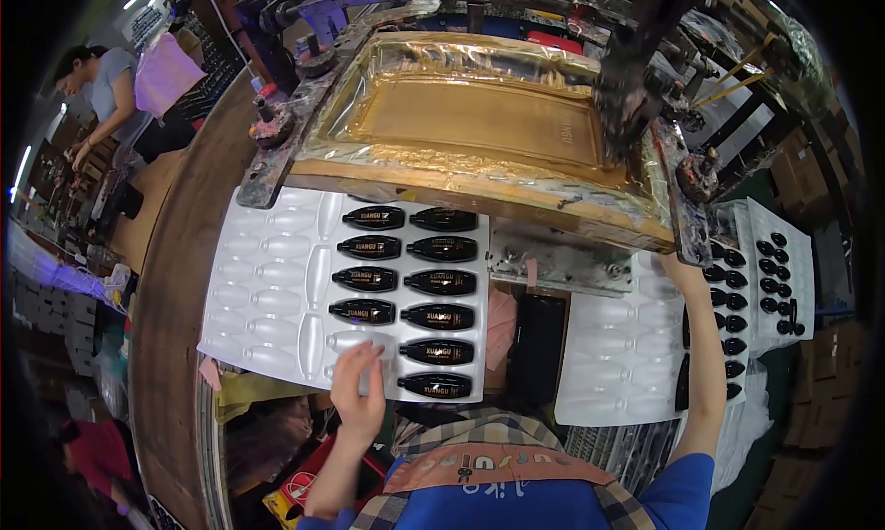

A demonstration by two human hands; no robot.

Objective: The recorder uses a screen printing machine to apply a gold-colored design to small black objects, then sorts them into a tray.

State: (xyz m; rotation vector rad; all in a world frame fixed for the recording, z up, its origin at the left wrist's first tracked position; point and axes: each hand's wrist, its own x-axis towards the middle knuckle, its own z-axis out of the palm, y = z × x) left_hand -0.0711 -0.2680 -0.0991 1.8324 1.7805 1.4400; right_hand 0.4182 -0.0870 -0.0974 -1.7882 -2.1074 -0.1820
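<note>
My left hand is over the lower part of a white moulded tray, fingers slightly curled and apart, nothing visible in them. It is beside an empty hollow just below glossy black oval pieces with gold lettering that fill two columns of that tray. My right hand reaches to the right end of the printing machine's wooden-framed screen, which is coated in gold ink. Its fingers are mostly hidden behind the metal bar there. It is above a second white tray, with black pieces along its right.
Another tray of small black pieces lies at right, near stacked cartons. A metal plate sits under the screen. A brown wooden bench runs along the left. A co-worker stands upper left; another person is lower left.
</note>
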